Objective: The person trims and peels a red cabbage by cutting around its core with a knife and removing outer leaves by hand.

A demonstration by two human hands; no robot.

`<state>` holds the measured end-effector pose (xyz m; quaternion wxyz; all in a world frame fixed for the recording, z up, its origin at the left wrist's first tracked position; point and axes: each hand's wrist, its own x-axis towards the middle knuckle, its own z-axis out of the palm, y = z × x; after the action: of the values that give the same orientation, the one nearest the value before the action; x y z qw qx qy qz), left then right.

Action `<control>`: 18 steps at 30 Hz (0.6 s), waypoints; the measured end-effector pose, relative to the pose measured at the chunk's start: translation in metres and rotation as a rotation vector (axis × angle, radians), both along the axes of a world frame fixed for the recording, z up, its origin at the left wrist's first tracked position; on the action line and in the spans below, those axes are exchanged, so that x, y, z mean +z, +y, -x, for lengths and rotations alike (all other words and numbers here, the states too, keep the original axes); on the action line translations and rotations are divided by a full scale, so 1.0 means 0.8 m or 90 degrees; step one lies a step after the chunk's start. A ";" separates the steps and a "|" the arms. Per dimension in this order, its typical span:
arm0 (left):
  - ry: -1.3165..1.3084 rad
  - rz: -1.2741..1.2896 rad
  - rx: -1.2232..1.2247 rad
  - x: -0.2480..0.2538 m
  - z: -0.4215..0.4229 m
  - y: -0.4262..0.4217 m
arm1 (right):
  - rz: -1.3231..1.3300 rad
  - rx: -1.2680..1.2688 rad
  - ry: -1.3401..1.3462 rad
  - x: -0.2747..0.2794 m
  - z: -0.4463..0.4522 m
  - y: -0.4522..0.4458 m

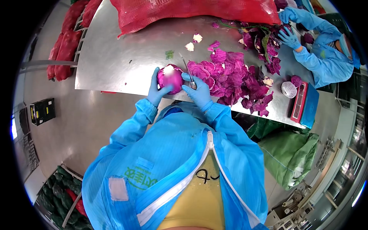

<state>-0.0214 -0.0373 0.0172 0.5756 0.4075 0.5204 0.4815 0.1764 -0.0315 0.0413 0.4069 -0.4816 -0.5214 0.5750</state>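
A trimmed red cabbage [174, 81], with a pale patch on top, is held at the near edge of the steel table. My left hand [155, 91] in a blue glove is closed around its left and near side. My right hand [198, 93], also gloved, grips a knife [193, 83] whose narrow blade points up and away over the table. Its fingertips are close to the cabbage's right side; whether they touch it I cannot tell. Beside my right hand lies a heap of loose purple cabbage leaves [230, 74].
Across the table [103, 57] lies a full red mesh sack [191, 11]. Cut white pieces [189, 46] sit on the steel. At right, a co-worker's gloved hands [290, 39] handle cabbage. A white perforated object [288, 89] and a red-and-blue box [304, 104] are at the right end.
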 end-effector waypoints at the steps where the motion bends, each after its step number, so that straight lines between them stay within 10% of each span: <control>1: 0.049 0.001 0.017 -0.001 -0.006 0.000 | -0.087 0.008 -0.079 0.000 0.006 -0.001; 4: 0.155 0.029 0.032 -0.009 -0.003 0.010 | 0.209 0.050 0.022 0.027 0.003 -0.003; 18: 0.137 -0.163 -0.063 0.001 -0.020 0.010 | -0.036 0.104 -0.294 0.006 -0.023 -0.011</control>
<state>-0.0052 -0.0294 0.0177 0.4829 0.5517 0.4925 0.4689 0.1949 -0.0406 0.0461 0.2422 -0.5449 -0.6537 0.4659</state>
